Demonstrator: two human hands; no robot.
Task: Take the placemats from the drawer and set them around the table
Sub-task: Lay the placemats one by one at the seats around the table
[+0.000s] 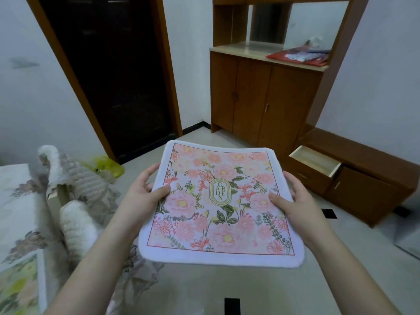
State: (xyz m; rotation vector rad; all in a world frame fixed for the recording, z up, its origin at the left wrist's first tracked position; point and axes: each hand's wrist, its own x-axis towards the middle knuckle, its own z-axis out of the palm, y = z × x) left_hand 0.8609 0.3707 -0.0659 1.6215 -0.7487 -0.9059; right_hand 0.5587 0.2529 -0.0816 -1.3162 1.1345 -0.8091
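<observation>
A square placemat (218, 201) with pink flowers, a white border and a "GARDEN" oval in its middle is held flat in front of me, over the floor. My left hand (145, 189) grips its left edge, thumb on top. My right hand (293, 198) grips its right edge the same way. A low wooden cabinet at the right has one drawer (316, 160) pulled open; its inside looks bare. The table (18, 201), covered with a floral cloth, lies at the far left. Another floral placemat (20, 285) rests on its near corner.
Chairs with lacy covers and fluffy tops (77, 223) stand between me and the table. A tall wooden cupboard (266, 96) with red items on its counter stands ahead. A dark doorway (109, 71) is at the left, a yellow bag (106, 165) on the tiled floor near it.
</observation>
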